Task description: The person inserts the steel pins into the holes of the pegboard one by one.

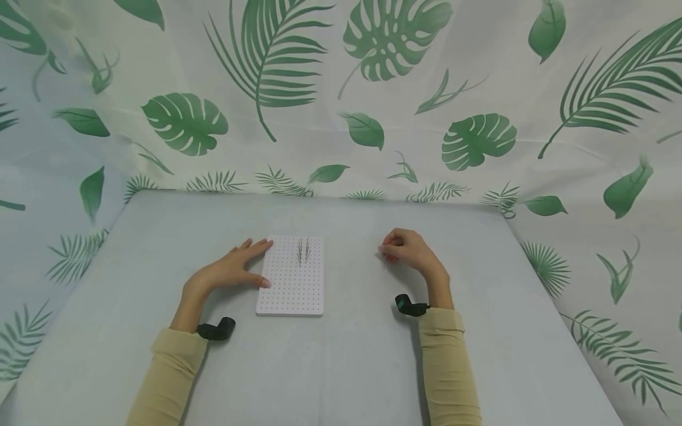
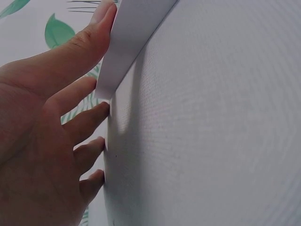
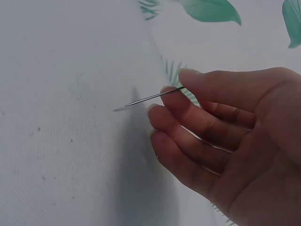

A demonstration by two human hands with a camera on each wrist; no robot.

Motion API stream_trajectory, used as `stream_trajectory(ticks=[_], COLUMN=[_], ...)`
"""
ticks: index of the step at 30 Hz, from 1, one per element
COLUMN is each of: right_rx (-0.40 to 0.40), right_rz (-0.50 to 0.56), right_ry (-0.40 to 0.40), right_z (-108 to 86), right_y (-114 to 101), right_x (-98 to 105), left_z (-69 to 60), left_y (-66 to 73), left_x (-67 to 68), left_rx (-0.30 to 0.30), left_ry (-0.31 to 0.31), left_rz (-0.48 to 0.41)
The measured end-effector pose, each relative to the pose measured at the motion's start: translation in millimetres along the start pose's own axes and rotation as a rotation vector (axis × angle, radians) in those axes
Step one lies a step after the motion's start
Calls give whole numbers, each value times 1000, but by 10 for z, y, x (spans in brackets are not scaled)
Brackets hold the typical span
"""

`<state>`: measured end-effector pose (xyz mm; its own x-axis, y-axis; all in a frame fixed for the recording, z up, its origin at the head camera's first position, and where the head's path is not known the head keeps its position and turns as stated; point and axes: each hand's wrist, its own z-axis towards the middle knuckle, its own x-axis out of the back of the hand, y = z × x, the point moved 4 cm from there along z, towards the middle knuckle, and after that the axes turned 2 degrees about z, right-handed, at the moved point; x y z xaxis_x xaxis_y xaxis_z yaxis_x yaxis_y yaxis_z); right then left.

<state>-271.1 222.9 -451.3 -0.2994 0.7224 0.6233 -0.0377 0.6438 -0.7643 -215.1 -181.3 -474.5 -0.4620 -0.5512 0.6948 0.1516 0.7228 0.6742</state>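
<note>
A white board (image 1: 290, 284) dotted with rows of small holes lies on the table. Several thin dark needles (image 1: 303, 252) stand in its upper right part. My left hand (image 1: 229, 269) is spread at the board's left edge; its thumb and index finger touch that side, as the board's white side wall (image 2: 129, 42) in the left wrist view shows. Off to the right of the board, my right hand (image 1: 410, 249) hovers over the table. Between its thumb and index finger it pinches a thin metal needle (image 3: 148, 98), whose pointed end sticks out near the tabletop.
A pale grey cloth covers the table (image 1: 362, 349). Behind it and at both sides hangs a white curtain (image 1: 298, 148) printed with green leaves. Black wrist cameras (image 1: 217, 329) sit on both forearms, below the yellowish sleeves' cuffs.
</note>
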Motion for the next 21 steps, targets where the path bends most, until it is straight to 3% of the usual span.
stream_trajectory(ticks=[21], right_rx=[41], right_rz=[44], right_ry=[15], right_z=[29], right_y=[-128], right_x=[-85], left_z=[-10], left_y=[12], left_x=[4], left_rx=[6], left_ry=[-2], left_rz=[9])
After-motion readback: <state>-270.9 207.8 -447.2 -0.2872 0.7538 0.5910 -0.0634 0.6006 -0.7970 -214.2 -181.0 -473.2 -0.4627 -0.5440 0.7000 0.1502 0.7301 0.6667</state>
